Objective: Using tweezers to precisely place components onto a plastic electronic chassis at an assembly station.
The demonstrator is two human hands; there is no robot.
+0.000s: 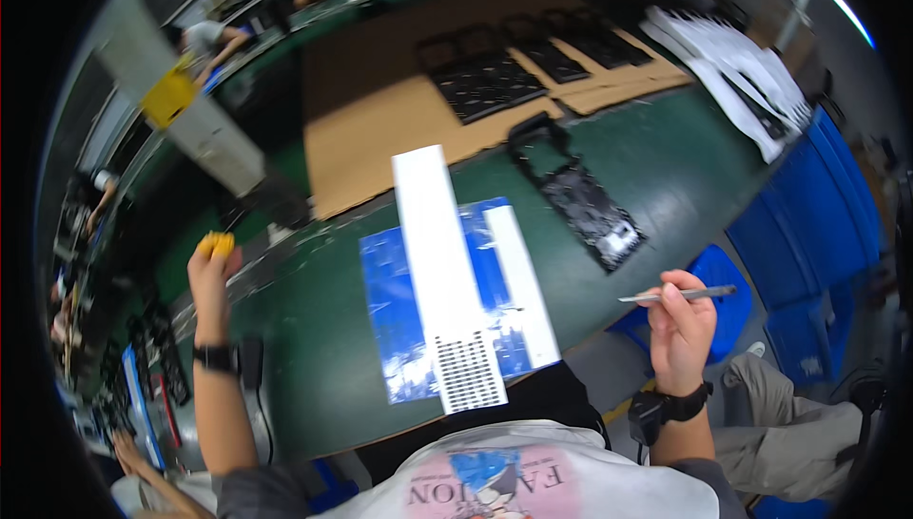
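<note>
At bottom centre my white strip lies over a blue sheet; black squares fill only its near end, the rest is bare, so I judge it partly used, with those squares left. Lower right, my right hand grips a slim metal tool. At left, my left hand pinches something yellow. Beyond, right of centre, one black frame lies apart; others rest on cardboard at upper centre.
</note>
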